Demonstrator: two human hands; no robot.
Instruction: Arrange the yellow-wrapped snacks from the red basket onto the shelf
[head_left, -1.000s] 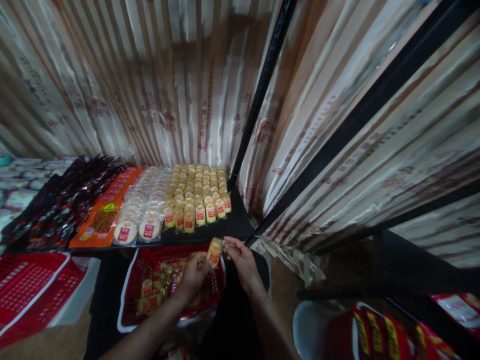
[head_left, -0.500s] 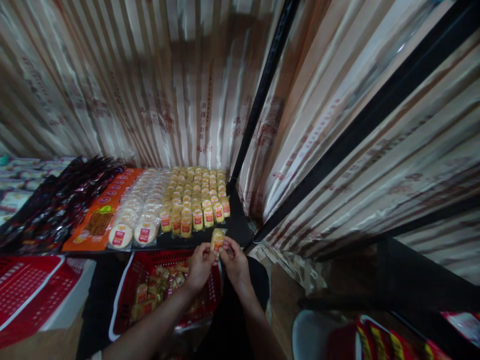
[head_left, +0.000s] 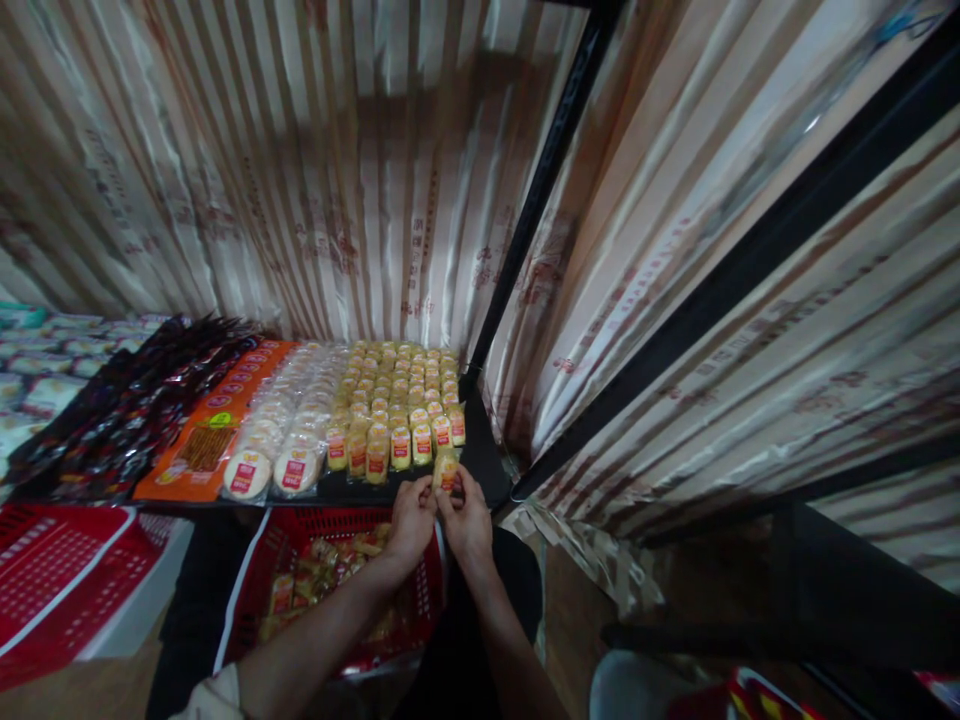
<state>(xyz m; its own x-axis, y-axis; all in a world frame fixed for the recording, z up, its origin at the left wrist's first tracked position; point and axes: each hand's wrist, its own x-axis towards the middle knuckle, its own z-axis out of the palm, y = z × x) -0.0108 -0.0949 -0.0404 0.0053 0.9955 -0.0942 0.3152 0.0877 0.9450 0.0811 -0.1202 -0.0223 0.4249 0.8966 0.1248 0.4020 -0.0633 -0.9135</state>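
Both my hands pinch one small yellow snack packet (head_left: 447, 470) with a red label, held at the front edge of the black shelf (head_left: 480, 465). My left hand (head_left: 411, 520) grips its left side and my right hand (head_left: 468, 518) its right side. The packet sits just in front of the right end of the rows of like yellow packets (head_left: 397, 395) on the shelf. Below my wrists is a red basket (head_left: 259, 570) holding several more such packets.
Left of the yellow rows lie round white cakes in clear wrap (head_left: 289, 430), orange packets (head_left: 217, 425) and dark packets (head_left: 127, 400). Another red basket (head_left: 60, 585) sits lower left. Striped plastic sheeting (head_left: 337, 180) covers the back and right; a black frame post (head_left: 540, 190) rises beside the shelf.
My hands have carried the packet up and forward from over the basket to the shelf's front edge, and came closer together on it. The view has shifted slightly.
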